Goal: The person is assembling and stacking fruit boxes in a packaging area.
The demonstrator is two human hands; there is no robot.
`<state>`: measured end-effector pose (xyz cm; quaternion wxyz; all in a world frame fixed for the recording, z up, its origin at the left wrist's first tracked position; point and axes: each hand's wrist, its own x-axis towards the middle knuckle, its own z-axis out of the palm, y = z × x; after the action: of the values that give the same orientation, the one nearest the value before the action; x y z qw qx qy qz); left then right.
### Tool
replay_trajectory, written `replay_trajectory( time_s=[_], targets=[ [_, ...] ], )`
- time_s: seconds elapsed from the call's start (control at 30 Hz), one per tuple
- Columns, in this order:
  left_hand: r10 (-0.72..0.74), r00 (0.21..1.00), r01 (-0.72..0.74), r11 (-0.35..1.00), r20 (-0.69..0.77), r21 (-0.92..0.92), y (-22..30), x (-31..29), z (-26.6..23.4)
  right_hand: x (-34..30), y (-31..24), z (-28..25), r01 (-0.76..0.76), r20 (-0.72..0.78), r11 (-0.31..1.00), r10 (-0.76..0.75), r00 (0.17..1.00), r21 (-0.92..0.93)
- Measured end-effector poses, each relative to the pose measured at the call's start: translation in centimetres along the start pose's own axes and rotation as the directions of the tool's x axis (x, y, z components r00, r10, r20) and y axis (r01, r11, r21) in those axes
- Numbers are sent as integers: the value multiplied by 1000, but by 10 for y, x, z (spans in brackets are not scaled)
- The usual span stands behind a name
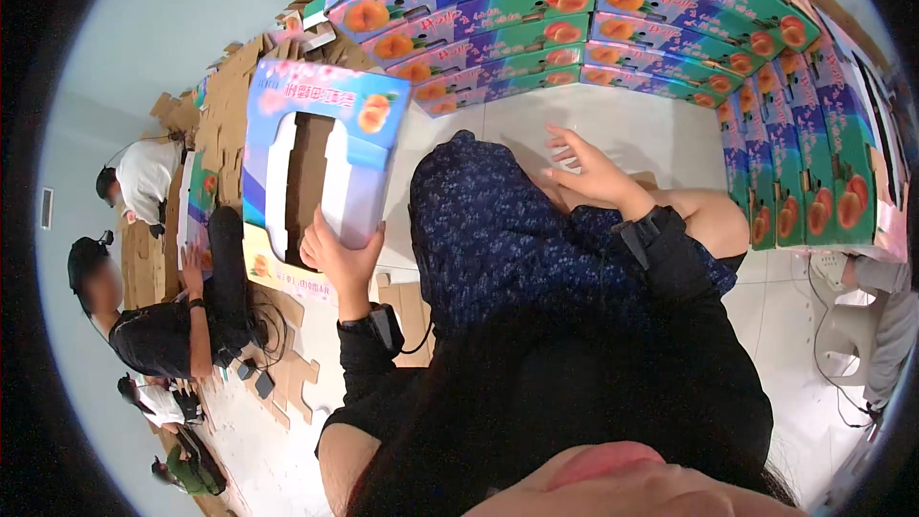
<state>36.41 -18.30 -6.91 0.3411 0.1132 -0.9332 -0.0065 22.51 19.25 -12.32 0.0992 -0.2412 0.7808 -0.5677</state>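
My left hand (343,257) is closed on the lower right edge of a printed cardboard fruit box (371,155), the thumb and fingers gripping its side. The box is tilted, blue and pink with peach pictures. A large cut-out in its front has white flaps, and brown cardboard shows inside. Over my right knee, my right hand (595,170) hangs with its fingers spread and nothing in them. Dark bands circle both my wrists.
Matching peach boxes (498,24) are stacked ahead, with more boxes (814,153) at the right. Flattened brown cardboard (225,120) lies to the left. Several people sit there, the nearest a person in black (158,340). A stool (850,330) stands at the right, near another person's leg.
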Motion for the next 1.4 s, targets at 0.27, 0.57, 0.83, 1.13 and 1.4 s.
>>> replay_trajectory(
  time_s=[0.27, 0.57, 0.83, 1.13, 1.4],
  targets=[
    [-290, 893, 269, 957, 345, 109, -42, -16, 51, -1, 7, 32, -29, 352, 987, 84, 932, -158],
    [-160, 815, 159, 986, 558, 51, -84, -48, 170, -1, 9, 47, -123, 518, 933, 294, 803, -338],
    [-313, 729, 269, 949, 609, 166, -79, -20, 204, 0, 15, 51, -189, 595, 939, 329, 733, -286],
    [-437, 768, 348, 898, 468, 267, -74, -22, 204, 2, 25, 52, -181, 580, 951, 297, 758, -250],
    [-407, 784, 346, 914, 469, 214, -69, -19, 205, 9, 24, 50, -178, 599, 944, 315, 737, -278]
  ],
)
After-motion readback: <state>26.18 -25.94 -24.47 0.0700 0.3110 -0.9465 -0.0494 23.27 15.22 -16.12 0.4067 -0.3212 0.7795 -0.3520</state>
